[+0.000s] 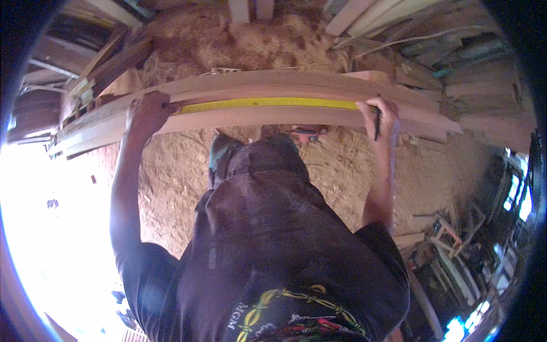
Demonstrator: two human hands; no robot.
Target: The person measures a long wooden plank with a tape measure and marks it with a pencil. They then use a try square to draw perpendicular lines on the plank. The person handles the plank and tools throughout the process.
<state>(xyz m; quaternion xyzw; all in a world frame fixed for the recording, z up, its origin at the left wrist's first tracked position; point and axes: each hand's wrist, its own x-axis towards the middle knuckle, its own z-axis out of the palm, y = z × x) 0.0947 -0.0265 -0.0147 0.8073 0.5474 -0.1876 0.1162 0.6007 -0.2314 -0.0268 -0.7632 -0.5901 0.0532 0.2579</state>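
In the head view, the left hand (149, 111) grasps one end of a yellow measuring tape (256, 104) and the right hand (383, 111) the other, plus a dark pen-like stick (376, 123); it stretches along the near plank's (256, 117) far edge. Measuring seems underway; the next move calls for a taut tape.

Yellow measuring tape (268, 102); lengthwise along wooden beams (239, 116)

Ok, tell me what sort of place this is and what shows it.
Probably a woodworking shop or timber shed: long wooden beams, a yellow measuring tape stretched along them, and a brownish floor covered in what looks like sawdust.
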